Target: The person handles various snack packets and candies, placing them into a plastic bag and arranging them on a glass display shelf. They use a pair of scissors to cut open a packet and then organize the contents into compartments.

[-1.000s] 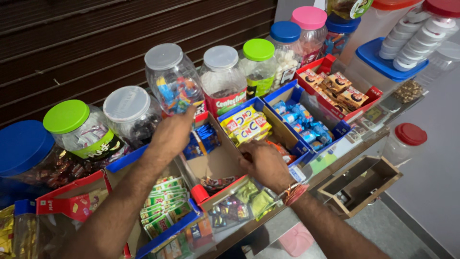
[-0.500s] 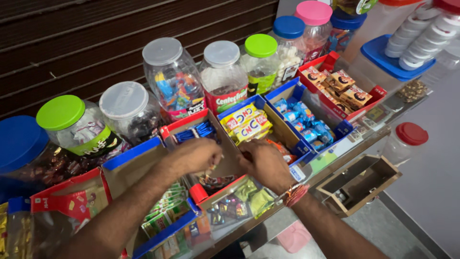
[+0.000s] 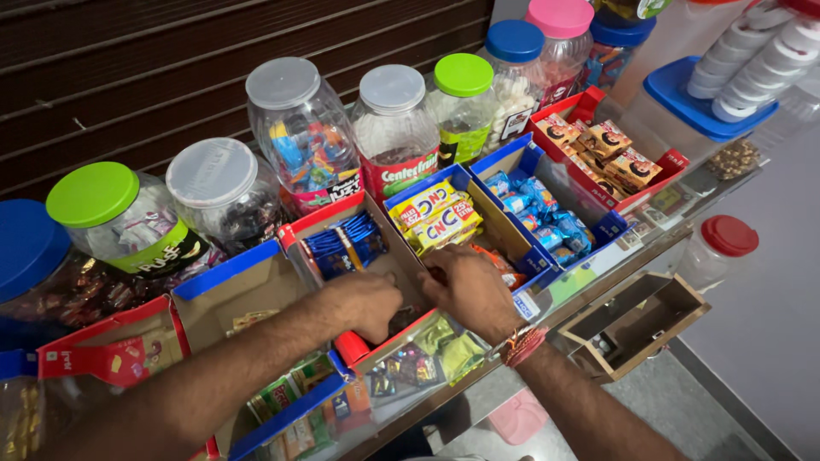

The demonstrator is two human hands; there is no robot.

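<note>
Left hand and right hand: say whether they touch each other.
Apart. The head view shows a strip of the box's cardboard floor between the left hand and the right hand, both inside the red-edged box.

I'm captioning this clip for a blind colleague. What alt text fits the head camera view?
Both hands, left hand and right hand, reach into a red-edged cardboard box that holds blue sachets on a crowded shop counter. Around it stand more boxes of wrapped sweets, with a row of lidded plastic jars behind.

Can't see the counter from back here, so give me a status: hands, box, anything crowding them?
Both hands, left hand and right hand, down in red-edged cardboard box. Grip hidden. Blue packets behind, jars beyond.
</note>
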